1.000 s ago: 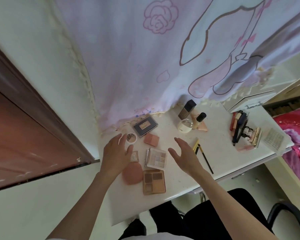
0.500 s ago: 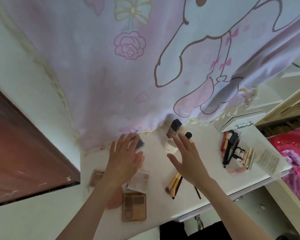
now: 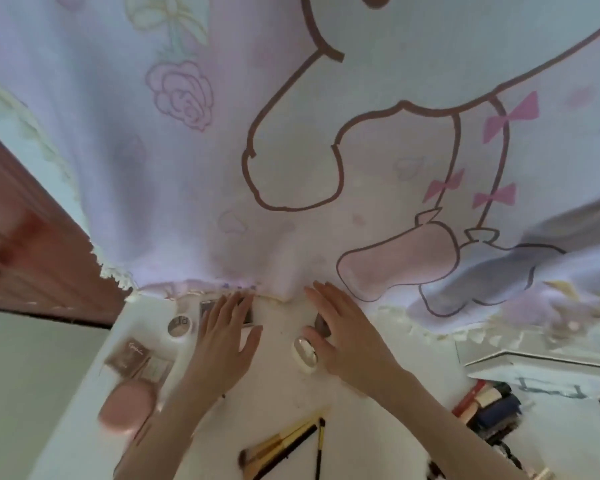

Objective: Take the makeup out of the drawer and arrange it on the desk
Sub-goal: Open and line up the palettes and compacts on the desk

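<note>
Both hands have advanced to the desk rear. Left hand lies flat, released, on a dark compact; right hand, released, touches a bottle. Risk: nudging tips it.

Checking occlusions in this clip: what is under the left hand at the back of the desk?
The left hand lies flat, fingers straight, over a dark rectangular compact; only its left edge and right corner show. Its lid and any label are covered.
</note>
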Demonstrator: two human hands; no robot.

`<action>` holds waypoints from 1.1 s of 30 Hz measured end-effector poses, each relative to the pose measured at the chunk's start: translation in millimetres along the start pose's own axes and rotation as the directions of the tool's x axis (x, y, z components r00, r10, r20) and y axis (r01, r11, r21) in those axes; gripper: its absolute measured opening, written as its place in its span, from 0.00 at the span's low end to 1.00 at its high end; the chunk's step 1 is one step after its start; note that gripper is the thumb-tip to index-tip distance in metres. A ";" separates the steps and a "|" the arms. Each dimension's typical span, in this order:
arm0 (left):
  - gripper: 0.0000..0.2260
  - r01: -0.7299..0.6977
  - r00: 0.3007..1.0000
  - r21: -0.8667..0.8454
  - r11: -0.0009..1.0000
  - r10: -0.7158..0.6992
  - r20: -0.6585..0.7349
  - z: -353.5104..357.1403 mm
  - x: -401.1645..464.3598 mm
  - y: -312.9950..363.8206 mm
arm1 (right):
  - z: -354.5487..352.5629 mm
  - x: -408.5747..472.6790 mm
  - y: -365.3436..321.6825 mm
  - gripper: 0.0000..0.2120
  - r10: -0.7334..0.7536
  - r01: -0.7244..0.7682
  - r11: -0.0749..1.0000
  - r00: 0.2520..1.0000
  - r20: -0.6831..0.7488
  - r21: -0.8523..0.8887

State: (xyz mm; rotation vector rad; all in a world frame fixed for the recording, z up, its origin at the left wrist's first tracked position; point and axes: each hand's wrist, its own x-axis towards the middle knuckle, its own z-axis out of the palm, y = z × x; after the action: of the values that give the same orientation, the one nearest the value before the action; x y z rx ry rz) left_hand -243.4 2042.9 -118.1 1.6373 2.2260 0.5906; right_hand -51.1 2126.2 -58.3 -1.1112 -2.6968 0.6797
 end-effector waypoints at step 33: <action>0.30 -0.108 0.970 0.133 0.985 0.133 -0.202 44.4 42.7 -63.5 | 68.7 -42.2 14.2 0.24 -0.239 0.205 0.969 0.921 -0.307 -0.139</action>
State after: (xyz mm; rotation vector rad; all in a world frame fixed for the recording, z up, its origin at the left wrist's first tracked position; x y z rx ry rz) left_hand -287.1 2073.5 -188.7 1.8596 2.3638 0.7025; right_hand -32.4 2081.4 -124.2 -0.8300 -2.5405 0.2932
